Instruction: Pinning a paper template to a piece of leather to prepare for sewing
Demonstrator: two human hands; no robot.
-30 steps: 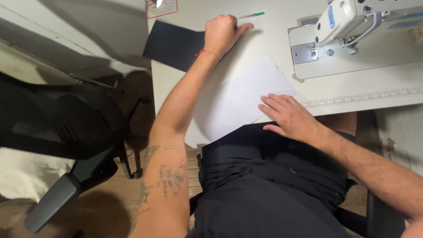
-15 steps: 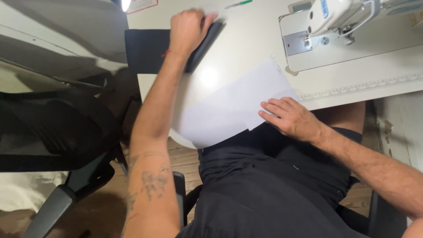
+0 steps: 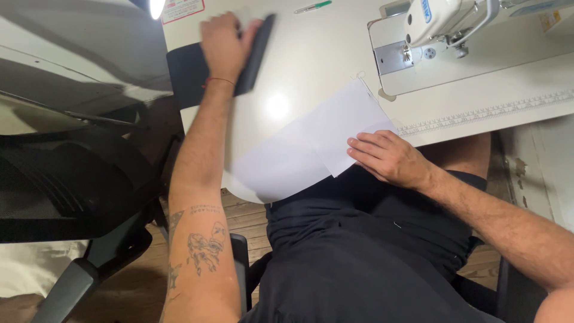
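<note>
Glossy white sewing table [image 3: 311,54] over wood flooring: left hand [image 3: 224,45] grips flat black fabric piece [image 3: 254,51] near the far-left corner; right hand [image 3: 388,158], holding nothing, presses smooth white sheet [image 3: 311,149] at the near edge.

Single head view — looks steeply down, close over table [image 3: 311,66] edge.

2 hands: the left hand [image 3: 224,45] grips 1 black fabric piece [image 3: 254,54] lifted off 1 black stack [image 3: 186,78] beneath it; the right hand [image 3: 388,158] presses 2 overlapping white sheets [image 3: 311,149]. Beyond the grips lie 1 green pen [image 3: 313,7] and 1 sewing machine [image 3: 448,18].
</note>
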